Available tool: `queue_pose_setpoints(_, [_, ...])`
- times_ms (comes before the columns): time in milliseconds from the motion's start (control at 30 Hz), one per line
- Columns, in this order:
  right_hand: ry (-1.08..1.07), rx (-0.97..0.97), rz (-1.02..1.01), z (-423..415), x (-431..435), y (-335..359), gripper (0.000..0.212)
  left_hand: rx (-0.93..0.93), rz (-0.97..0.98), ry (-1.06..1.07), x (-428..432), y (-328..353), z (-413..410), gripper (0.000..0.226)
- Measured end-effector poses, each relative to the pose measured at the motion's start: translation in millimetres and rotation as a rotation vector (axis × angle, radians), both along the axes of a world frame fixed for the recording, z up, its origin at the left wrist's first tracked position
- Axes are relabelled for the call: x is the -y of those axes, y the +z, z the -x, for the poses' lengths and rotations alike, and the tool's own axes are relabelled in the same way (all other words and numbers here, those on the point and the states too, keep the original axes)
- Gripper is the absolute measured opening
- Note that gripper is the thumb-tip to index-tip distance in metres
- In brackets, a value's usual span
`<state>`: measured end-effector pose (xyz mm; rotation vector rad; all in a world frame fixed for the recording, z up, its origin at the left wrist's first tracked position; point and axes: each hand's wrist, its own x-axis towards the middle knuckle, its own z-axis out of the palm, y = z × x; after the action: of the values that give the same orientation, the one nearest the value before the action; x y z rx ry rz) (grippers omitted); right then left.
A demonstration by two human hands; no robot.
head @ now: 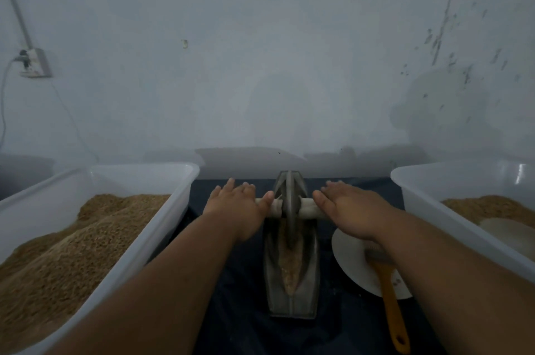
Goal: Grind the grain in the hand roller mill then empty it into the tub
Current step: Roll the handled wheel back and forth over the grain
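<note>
Mill: hand roller mill (311, 282) at centre, on a dark cloth (240, 311), between the two tubs and apart from both.
Mill parts: long boat-shaped metal trough running away from the viewer; grey spoked wheel (289, 195) standing upright in its far end; pale wooden axle (309, 208) through the hub, sticking out on both sides.
Grain in mill: tan strip of grain (291, 270) along the bottom of the trough, on the near side of the wheel.
Left hand: left hand (236, 204) lies palm-down on the left end of the axle, fingers straight and spread, thumb reaching toward the hub. No curl round the wood.
Right hand: right hand (350, 205) lies palm-down on the right end of the axle, fingers straight and together. Pressing, not gripping.
Hand spacing: apart, one on either side of the wheel.
Left tub: white plastic left tub (185, 181), heaped high with brown whole grain.
Right tub: white plastic right tub (419, 195), holding a lower tan layer with a paler patch nearer the viewer; cannot tell what the patch is.
Plate: white plate (350, 259) just right of the trough, partly under the right forearm.
Brush: yellow-handled brush (390, 305), its head on the plate, its handle pointing toward the viewer.
Wall: pale, stained; a socket (34, 62) with a plugged-in cable at upper left.
</note>
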<state>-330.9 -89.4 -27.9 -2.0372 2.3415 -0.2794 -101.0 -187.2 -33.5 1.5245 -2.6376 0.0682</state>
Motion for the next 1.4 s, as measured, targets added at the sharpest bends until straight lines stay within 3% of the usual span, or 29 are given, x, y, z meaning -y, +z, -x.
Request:
queue_pose_setpoints(200, [-0.071,-0.053,0.039,15.6,35.5,-4.8,0.078,-0.028,0.017,0.029,36.8,4.0,18.5,0.079])
queue_pose_setpoints(433, [-0.023,-0.010,0.014,7.9,16.3,-3.9,0.077,0.033,-0.016,-0.009,21.8,3.2,9.1,0.076])
queue_pose_setpoints(533, [0.002,-0.065,0.014,-8.3,-6.4,4.8,0.083,0.003,-0.020,-0.020,-1.8,-3.9,-8.4,0.073])
queue_pose_setpoints(700, [0.051,-0.146,0.108,-30.7,-53.2,9.4,0.115,-0.081,0.002,-0.039,-48.8,-6.1,-34.3,0.081])
queue_pose_setpoints(933, [0.079,-0.105,0.148,-51.6,-94.5,22.6,0.109,-0.093,0.102,-0.059,-98.5,7.4,-55.1,0.104])
queue_pose_setpoints(1033, [0.085,-0.107,0.176,-53.1,-98.7,25.5,0.106,-0.136,0.120,-0.068,-103.7,8.0,-60.2,0.101])
queue_pose_setpoints(1233, [0.022,-0.152,0.101,-42.5,-70.7,11.6,0.120,-0.080,0.058,-0.059,-79.3,-0.1,-44.9,0.097])
queue_pose_setpoints(1400, [-0.055,0.007,-0.041,-15.6,-18.5,1.1,0.100,-0.009,0.019,-0.034,-21.1,2.5,-9.7,0.076])
